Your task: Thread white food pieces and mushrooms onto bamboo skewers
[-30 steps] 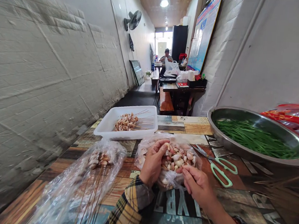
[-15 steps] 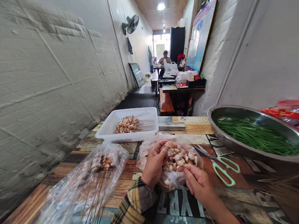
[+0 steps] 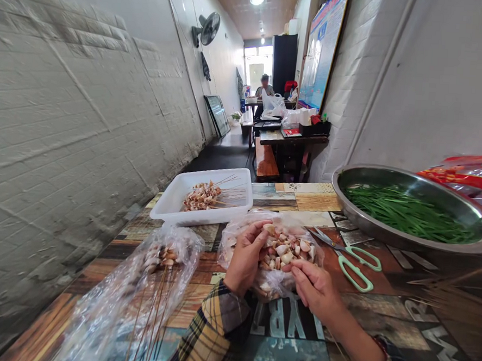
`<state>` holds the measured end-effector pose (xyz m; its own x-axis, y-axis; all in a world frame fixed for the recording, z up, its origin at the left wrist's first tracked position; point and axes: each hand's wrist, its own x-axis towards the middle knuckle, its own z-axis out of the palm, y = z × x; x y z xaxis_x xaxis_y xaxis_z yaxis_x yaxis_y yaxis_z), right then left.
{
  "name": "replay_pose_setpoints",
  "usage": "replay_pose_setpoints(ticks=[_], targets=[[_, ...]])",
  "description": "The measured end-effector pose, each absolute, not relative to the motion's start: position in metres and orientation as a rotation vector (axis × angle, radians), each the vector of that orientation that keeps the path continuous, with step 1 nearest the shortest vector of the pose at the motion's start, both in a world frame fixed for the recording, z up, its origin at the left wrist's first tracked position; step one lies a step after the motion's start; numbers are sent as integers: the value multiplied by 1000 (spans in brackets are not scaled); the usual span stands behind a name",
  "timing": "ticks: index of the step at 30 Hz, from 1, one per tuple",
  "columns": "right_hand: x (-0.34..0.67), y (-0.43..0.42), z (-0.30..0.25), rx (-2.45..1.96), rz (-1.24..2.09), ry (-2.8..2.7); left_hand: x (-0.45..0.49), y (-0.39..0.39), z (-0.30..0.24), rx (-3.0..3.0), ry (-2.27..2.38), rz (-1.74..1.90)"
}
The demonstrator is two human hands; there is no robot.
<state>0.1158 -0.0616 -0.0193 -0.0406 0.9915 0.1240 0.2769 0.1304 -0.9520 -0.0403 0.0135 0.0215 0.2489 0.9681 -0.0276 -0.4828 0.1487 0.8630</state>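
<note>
My left hand (image 3: 244, 259) is closed in a pinch on a garlic clove (image 3: 269, 228) above an open plastic bag (image 3: 230, 240). Loose garlic cloves (image 3: 287, 255) fill that bag. My right hand (image 3: 318, 291) is closed at the bag's right side, its fingertips pressed together close to the cloves. From under its palm a thin wooden skewer (image 3: 341, 351) runs back toward my wrist; its front end is hard to make out. Left of my hands, several skewers threaded with garlic (image 3: 169, 256) lie on a clear plastic sheet (image 3: 106, 314).
Behind the bag stands a white plastic tub (image 3: 200, 217) holding skewered garlic. Green-handled scissors (image 3: 355, 274) lie right of the bag. A steel basin (image 3: 384, 238) of long green leaves sits at the back right, with loose skewers (image 3: 459, 286) below it. Someone (image 3: 264, 86) sits far off.
The view has shifted slightly, so everything sits a little further left and higher. Both hands keep nearly the same pose over the garlic, with the clove still in my left fingers.
</note>
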Motion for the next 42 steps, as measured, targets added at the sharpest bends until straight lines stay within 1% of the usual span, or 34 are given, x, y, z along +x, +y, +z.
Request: replay_pose_setpoints(ticks=[10,14,19,26,42], targets=[[119,-60,-20,-1284,988,-1489,-38,13,21,912,655,1167],[119,-61,-15,-1288,925,-1464,-36,13,21,981,712,1159],[116,-61,-10,-1304,952,-1499,-37,12,21,1080,777,1172],[118,-60,-16,-1286,1019,-1513,-39,14,20,962,700,1194],[118,-61,-15,-1328,827,-1576,-43,19,20,842,677,1226]])
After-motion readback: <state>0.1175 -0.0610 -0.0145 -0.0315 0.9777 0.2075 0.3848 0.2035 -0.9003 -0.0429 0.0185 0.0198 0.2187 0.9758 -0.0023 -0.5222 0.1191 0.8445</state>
